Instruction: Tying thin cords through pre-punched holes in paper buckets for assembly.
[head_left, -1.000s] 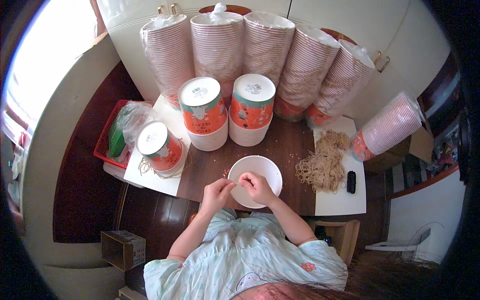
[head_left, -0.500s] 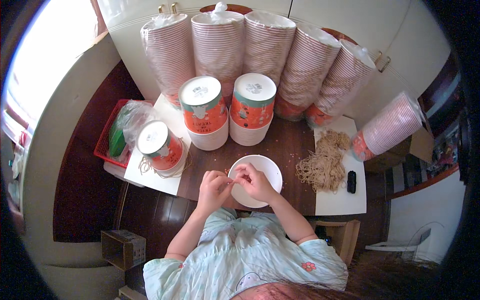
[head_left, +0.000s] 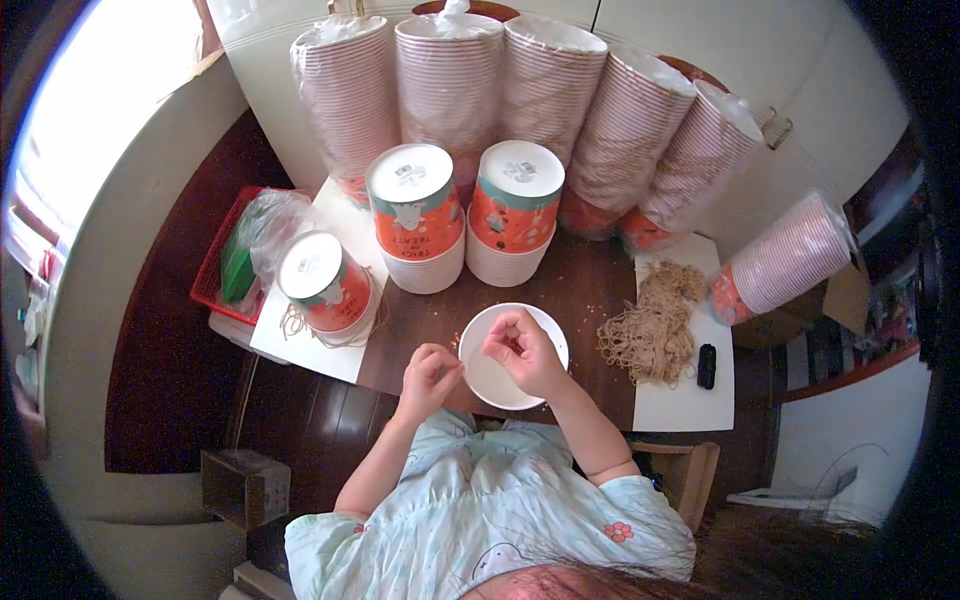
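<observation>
My left hand is at the near left side of a white round tub, whose mouth faces up. Thumb and fingers are pinched together there; whatever sits between them is too small to name. Above the tub's mouth is my right hand, fingers curled in toward the thumb, and I cannot make out what they hold. Beyond the tub stand two short stacks of upturned paper buckets, the left stack and the right stack, orange and green with white bases. A tangled pile of tan cord lies to the right.
Tall plastic-wrapped bucket stacks line the back, with another leaning at right. One more upturned bucket has tan cord around it, near a red basket. A small black object lies right; tiny specks dot the brown tabletop.
My hands were together at the tub's left rim and have drawn apart. The right one has moved right and up over the tub, while the left stays close to its place.
</observation>
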